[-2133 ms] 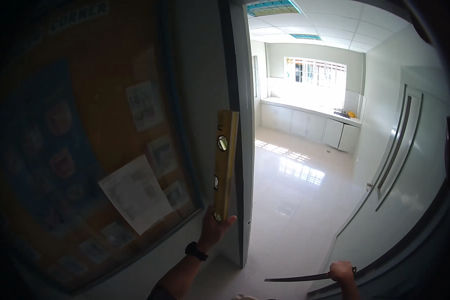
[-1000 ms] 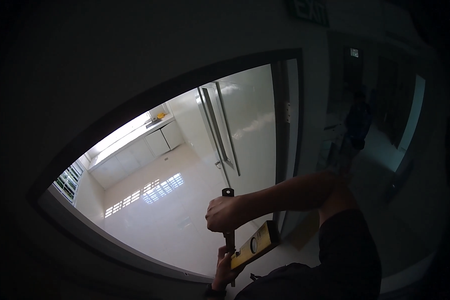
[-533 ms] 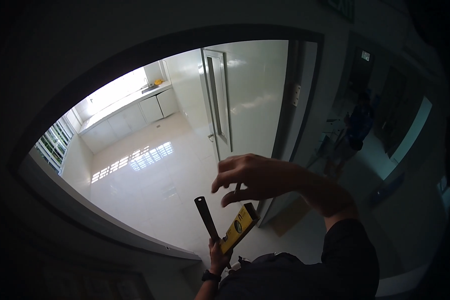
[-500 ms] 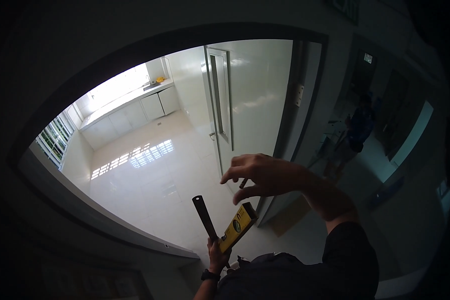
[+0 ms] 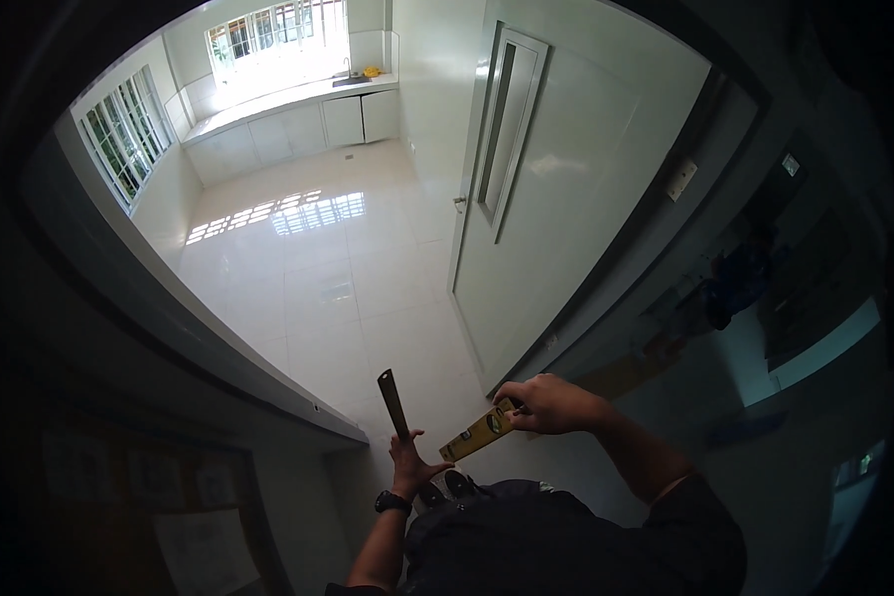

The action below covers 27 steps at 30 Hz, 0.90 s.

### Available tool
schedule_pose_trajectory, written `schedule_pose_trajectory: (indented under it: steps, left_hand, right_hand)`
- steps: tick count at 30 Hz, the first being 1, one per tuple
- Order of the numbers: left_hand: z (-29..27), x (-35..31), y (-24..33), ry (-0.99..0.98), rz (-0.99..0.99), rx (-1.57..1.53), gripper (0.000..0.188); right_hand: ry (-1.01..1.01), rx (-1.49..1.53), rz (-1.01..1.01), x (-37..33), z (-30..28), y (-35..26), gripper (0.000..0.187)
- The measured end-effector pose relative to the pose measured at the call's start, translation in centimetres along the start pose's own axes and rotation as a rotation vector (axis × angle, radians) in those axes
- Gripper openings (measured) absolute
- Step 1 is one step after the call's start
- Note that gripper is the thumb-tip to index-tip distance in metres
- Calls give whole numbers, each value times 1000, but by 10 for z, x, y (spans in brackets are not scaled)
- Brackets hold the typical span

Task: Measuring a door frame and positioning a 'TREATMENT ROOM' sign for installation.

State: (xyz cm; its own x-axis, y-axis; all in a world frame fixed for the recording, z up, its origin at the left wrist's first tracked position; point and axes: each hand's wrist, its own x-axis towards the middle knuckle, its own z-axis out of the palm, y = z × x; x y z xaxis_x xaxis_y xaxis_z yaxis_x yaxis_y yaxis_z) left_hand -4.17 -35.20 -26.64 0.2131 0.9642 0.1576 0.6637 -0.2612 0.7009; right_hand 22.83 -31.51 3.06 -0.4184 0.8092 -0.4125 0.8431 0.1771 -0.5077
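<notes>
"What's changed?"
"The level (image 5: pixel 479 433) has left the left hand (image 5: pixel 407 467); the right hand's (image 5: pixel 556 403) fingers now grip it, at the left's two o'clock."
"The bar (image 5: pixel 393 403)?"
"In the left's fingers, thumb spread, pointing toward eleven o'clock: one tool per hand."

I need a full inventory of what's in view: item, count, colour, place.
Spirit level: one, yellow, lower centre
Flat bar: one, dark, lower centre, left of level
Door: one, pale, open, upper right
Doorframe: one, grey, around the opening
Floor tiles: many, whitish, beyond the frame
Barred windows: two, white, one far, one left
Counter: one, whitish, far end
Small item: one, yellow, on counter, kind unclear
Board: one, brownish, lower left, dim
Papers: several, whitish, on board
Other person: one, dark blue clothing, right, dim
Watch: one, black, left wrist
Left grip: one, bare, holding bar
Right grip: one, bare, on level's upper end
</notes>
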Motion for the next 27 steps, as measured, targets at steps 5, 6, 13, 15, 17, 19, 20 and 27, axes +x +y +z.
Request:
schedule_pose_trajectory:
  steps: [5, 6, 13, 15, 17, 19, 20, 27]
  left_hand:
    - [-19, -7, -55, 130, -47, -48, 62]
    - [-23, -9, -58, 132, -50, -40, 62]
    - [-57, -21, -44, 194, -74, -71, 36]
    - [-56, -26, -44, 219, -67, -76, 36]
    - [-59, -26, -38, 214, -54, -44, 36]
    - [-67, -28, -31, 207, -51, -49, 35]
    - [-64, -21, -26, 199, -26, -53, 35]
    - [-65, -17, -7, 225, -15, -94, 27]
  right_hand:
    - [-46, -1, 73, 69, 121, 83, 39]
    - [-107, -22, 83, 86, 162, 102, 40]
    - [-446, -56, 80, 131, 375, 154, 36]
    - [-501, -95, 9, 133, 406, 150, 34]
    - [-553, -135, -58, 137, 423, 146, 33]
    - [-502, -43, 8, 141, 434, 135, 29]
    - [-472, 25, 85, 148, 452, 149, 30]
    - [-590, -32, 3, 170, 458, 158, 37]
